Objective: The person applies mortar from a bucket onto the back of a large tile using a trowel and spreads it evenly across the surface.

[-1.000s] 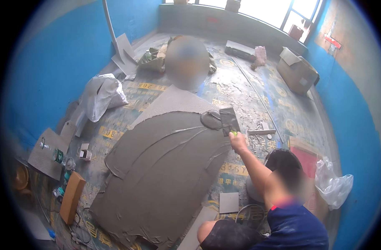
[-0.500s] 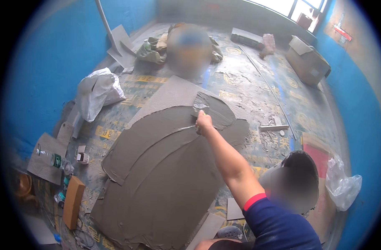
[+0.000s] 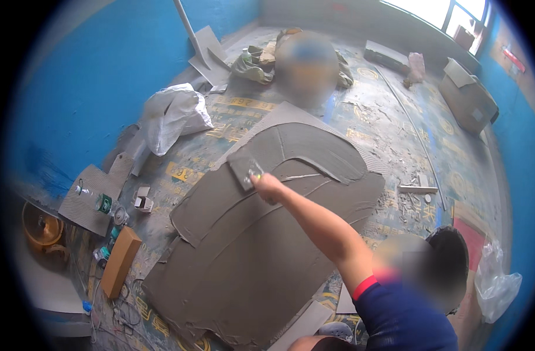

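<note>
My right hand point(image 3: 268, 188) is closed round the handle of a flat trowel point(image 3: 241, 168). The trowel's rectangular blade lies against a broad layer of wet grey mortar point(image 3: 253, 257), near its far left edge. Curved ridges and stroke marks run across the mortar. It covers most of a large slab point(image 3: 286, 112), whose pale, finely ridged surface shows at the far corner and along the right side. My right arm reaches in from the lower right. My left hand is out of view.
Left lie a white sack point(image 3: 175, 114), a brown box point(image 3: 121, 262), a plastic bottle point(image 3: 95, 198) and a small white box point(image 3: 143, 200). A shovel point(image 3: 206, 55) leans on the blue wall. Right are a black bucket point(image 3: 454, 266), a clear bag point(image 3: 496, 284), a carton point(image 3: 466, 96) and a long rod point(image 3: 409, 123).
My right hand has swept the trowel leftward and slightly nearer across the mortar, leaving a smoother band at the far end. The whole view has shifted, so the room appears further right.
</note>
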Demonstrator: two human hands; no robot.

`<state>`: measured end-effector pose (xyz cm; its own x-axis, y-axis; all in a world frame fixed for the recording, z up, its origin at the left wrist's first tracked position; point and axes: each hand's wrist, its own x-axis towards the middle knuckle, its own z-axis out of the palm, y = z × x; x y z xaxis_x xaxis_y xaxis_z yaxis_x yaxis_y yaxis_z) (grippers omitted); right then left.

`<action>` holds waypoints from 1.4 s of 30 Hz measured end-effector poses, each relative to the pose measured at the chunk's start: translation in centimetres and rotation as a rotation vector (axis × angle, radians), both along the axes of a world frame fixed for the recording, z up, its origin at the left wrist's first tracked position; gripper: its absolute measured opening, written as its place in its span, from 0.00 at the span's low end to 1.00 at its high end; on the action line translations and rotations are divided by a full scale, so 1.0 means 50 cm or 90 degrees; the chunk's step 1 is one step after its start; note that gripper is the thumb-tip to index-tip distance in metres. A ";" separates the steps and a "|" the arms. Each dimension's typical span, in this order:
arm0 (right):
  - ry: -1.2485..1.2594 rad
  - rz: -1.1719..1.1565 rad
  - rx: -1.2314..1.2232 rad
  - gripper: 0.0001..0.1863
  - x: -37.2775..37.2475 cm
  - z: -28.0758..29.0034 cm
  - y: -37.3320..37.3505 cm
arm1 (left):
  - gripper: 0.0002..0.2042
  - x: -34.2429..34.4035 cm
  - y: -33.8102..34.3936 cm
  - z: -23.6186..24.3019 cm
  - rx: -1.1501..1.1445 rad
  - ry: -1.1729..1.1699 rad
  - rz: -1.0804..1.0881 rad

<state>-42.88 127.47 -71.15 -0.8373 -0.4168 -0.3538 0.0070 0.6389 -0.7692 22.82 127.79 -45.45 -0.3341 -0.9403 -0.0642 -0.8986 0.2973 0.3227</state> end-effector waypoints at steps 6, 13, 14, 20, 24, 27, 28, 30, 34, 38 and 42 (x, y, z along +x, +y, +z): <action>0.109 -0.094 0.185 0.30 0.006 0.041 0.151 | 0.09 -0.001 0.007 0.003 -0.005 0.044 -0.073; 0.041 -0.463 0.224 0.29 -0.018 0.015 0.485 | 0.09 0.055 -0.039 -0.018 0.008 0.072 -0.206; 0.034 -0.490 0.231 0.29 -0.008 0.007 0.513 | 0.09 0.059 -0.042 -0.030 0.004 0.076 -0.201; -0.013 -0.632 0.186 0.31 0.036 -0.008 0.609 | 0.13 0.045 -0.043 -0.039 0.146 0.117 -0.082; -0.029 -0.732 0.180 0.32 0.057 -0.048 0.679 | 0.11 0.070 -0.045 -0.068 0.169 0.213 -0.078; -0.025 -0.783 0.171 0.32 0.064 -0.065 0.746 | 0.09 0.084 -0.049 -0.089 0.164 0.276 -0.114; -0.011 -0.800 0.216 0.32 0.064 -0.061 0.756 | 0.08 0.074 -0.047 -0.082 0.147 0.276 -0.134; 0.007 -0.825 0.292 0.32 0.069 -0.032 0.726 | 0.08 0.073 -0.045 -0.071 0.114 0.273 -0.157; 0.120 -0.731 0.276 0.30 0.019 0.052 0.690 | 0.08 0.054 -0.050 -0.056 0.065 0.210 -0.195; 0.209 -0.410 0.178 0.29 -0.100 0.063 0.605 | 0.09 0.030 -0.051 -0.060 0.091 0.145 -0.165; -0.102 -0.396 -0.244 0.16 -0.155 0.046 0.456 | 0.10 -0.032 -0.044 -0.018 0.110 0.053 -0.145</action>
